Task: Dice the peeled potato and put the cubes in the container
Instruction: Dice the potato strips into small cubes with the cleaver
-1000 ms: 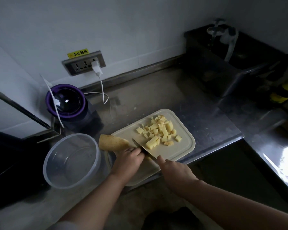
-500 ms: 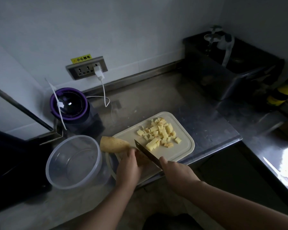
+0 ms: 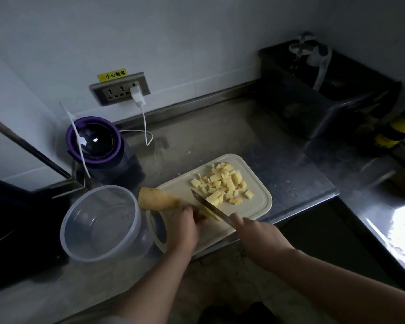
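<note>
A single head-worn camera is looking forward and steeply down from above the counter's (image 3: 255, 141) near edge, sitting close over the cutting board (image 3: 262, 195) and taking in the back wall (image 3: 197, 43) and the counter's right corner.

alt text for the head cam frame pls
A right hand slices a potato with a knife while the left hand steadies it on a cutting board. Potato cubes lie piled there; the clear container alongside is empty.
</note>
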Demonstrator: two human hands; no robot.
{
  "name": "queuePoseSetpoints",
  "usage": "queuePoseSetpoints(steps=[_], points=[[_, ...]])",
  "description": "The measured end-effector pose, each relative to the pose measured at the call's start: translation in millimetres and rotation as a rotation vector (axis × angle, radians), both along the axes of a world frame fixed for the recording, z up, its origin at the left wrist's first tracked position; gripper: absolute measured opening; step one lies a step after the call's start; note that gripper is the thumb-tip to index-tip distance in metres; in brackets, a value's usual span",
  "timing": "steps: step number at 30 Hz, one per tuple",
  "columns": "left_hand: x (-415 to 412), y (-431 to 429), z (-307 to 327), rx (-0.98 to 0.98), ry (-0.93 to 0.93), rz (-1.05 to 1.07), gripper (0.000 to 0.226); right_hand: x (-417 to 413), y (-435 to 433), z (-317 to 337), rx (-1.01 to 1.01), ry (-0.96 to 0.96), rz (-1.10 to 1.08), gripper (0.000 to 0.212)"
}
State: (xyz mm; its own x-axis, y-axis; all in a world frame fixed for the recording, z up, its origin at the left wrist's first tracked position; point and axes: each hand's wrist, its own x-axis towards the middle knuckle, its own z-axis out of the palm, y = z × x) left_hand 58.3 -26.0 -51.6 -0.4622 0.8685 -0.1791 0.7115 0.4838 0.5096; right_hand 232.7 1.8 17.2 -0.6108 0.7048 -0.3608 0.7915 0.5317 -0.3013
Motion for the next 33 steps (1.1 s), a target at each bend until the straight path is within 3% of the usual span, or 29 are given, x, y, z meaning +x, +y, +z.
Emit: queuePoseSetpoints(steps=[5,9,11,13,16,18,25,29,33], points=[[-23.0,-18.3,25.7,0.05,-0.158,0.057,0.022,0.4,7.1,12.7,0.137,-0.012,0.115,0.053],[-50.3,-41.1,71.7,0.351,-0.198,0.27,0.013,0.1,2.2,17.0,0.182,-0.033,0.255,0.053],[-60.0,-40.4,83.7,0.408,-0.189,0.229,0.014,-4.2,-4.0,17.3,0.196,-0.05,0.32,0.053],[-63.7,-31.6,88.2,0.301,-0.184,0.034,0.016,-9.0,-10.0,14.3,0.205,-0.062,0.363,0.052],[-57.4,-18.0,85.5,-0.031,-0.133,-0.354,0.029,-14.1,-14.0,10.4,0.228,-0.084,0.404,0.051],[-51.9,-12.3,77.9,-0.184,-0.067,-0.498,0.034,-15.6,-13.7,7.3,0.253,-0.11,0.417,0.051],[-42.5,-0.2,57.3,-0.343,0.078,-0.639,0.027,1.5,-5.7,-15.4,0.362,-0.038,0.499,0.059],[-43.2,-0.3,46.8,-0.329,0.137,-0.671,0.027,19.9,4.9,-18.8,0.33,-0.013,0.537,0.039],[-44.6,-0.1,45.1,-0.309,0.156,-0.72,0.026,53.3,25.0,-19.4,0.316,0.007,0.548,0.037]])
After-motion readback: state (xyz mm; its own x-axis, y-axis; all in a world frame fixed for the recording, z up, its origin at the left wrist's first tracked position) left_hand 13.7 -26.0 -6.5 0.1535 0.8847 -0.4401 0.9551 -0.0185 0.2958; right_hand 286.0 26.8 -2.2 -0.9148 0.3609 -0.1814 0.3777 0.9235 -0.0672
